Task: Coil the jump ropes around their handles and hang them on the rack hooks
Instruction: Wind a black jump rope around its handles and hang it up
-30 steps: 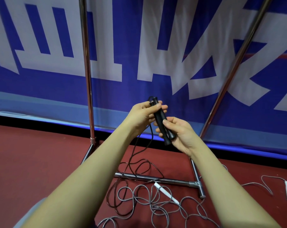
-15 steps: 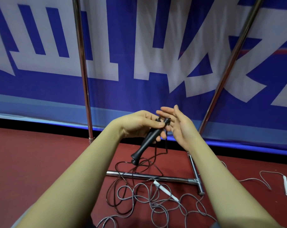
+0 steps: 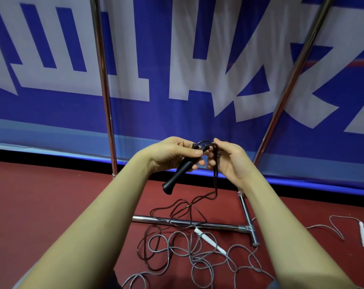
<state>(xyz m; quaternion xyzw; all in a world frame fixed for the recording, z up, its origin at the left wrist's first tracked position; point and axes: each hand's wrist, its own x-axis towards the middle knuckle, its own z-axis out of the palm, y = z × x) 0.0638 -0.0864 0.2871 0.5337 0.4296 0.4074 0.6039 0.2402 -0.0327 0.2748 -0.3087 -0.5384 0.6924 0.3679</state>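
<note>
The left hand (image 3: 172, 154) grips the black handles (image 3: 180, 171) near their top end, thumb pressed on them, the butt end pointing down toward 7 o'clock. Whether one handle or two lie in that grip is hard to tell. The right hand (image 3: 229, 161), just beside at 3 o'clock, pinches the black cord (image 3: 215, 180) where it loops over the handle tops; from there the cord drops to the red floor (image 3: 52, 205).

The main risk, as I judge it, lies below: the slack of the black cord crosses the rack base bar (image 3: 208, 225) and lies over the loose grey jump rope (image 3: 197, 257), whose white handle (image 3: 210, 240) sits at 6 o'clock. Winding may snag the cord on the bar or drag grey loops up with it, knotting the two ropes. A first turn wound loosely could also slip off the smooth handles. No hooks are visible, only the rack uprights (image 3: 106, 101), so the hanging spot cannot be judged.
</note>
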